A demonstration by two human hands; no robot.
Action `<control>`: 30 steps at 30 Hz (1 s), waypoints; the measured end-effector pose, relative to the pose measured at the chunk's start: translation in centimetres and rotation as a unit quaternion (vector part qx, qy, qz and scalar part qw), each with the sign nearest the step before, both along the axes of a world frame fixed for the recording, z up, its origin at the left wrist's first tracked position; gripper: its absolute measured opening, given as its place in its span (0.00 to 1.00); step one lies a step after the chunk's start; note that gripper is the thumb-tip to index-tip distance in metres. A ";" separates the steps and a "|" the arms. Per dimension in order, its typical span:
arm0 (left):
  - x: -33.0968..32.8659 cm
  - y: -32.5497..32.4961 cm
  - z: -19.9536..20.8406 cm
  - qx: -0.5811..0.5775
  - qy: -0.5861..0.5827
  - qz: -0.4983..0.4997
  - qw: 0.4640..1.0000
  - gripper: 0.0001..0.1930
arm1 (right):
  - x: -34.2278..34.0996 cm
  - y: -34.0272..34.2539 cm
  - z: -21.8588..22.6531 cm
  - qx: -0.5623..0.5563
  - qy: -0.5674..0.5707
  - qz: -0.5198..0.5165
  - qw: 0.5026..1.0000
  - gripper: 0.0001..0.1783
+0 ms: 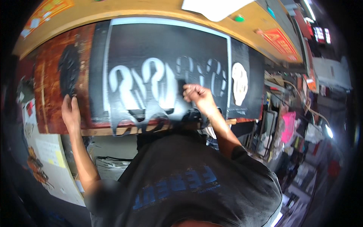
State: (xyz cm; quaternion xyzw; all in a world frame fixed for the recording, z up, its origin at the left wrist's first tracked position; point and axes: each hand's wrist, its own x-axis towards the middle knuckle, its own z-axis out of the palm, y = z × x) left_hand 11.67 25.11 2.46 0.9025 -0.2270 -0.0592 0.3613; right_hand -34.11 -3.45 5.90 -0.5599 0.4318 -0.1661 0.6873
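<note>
My left hand (71, 113) reaches the lower end of a stack of flat black cut pieces (69, 68) at the left. Its fingers are stretched out, with the tips touching the stack. Above a black board with a pale border (170, 38), my right hand (198, 96) has its fingers curled together; a dark blur beside the fingertips is too smeared to name. Two pale, curved cut pieces shaped like shoe uppers (123, 83) lie on the board, left of my right hand. Black strap-like pieces (157, 110) hang over the front edge below them. Broken pale outlines (215, 75) mark the board's right part.
Cream-coloured cut pieces (239, 81) lie right of the board. The black stack rests on a reddish-brown wooden surface (47, 83). A yellow wooden shelf (151, 11) runs along the far side, bearing a white sheet (215, 7). Cluttered goods, including a pink bag (288, 126), stand at the right.
</note>
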 end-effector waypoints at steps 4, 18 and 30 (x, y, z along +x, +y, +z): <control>-14.4 -3.8 2.0 -0.175 0.344 -0.083 0.919 0.18 | -4.7 -5.4 1.5 -0.048 0.103 -0.080 0.990 0.14; -40.3 -15.7 1.3 -0.205 0.751 -0.005 0.627 0.14 | -8.7 -7.2 -0.8 -0.528 0.123 0.415 0.731 0.48; -44.5 -15.8 1.0 -0.410 0.767 0.052 0.491 0.18 | -8.2 -8.5 -0.8 -0.538 0.056 0.397 0.741 0.39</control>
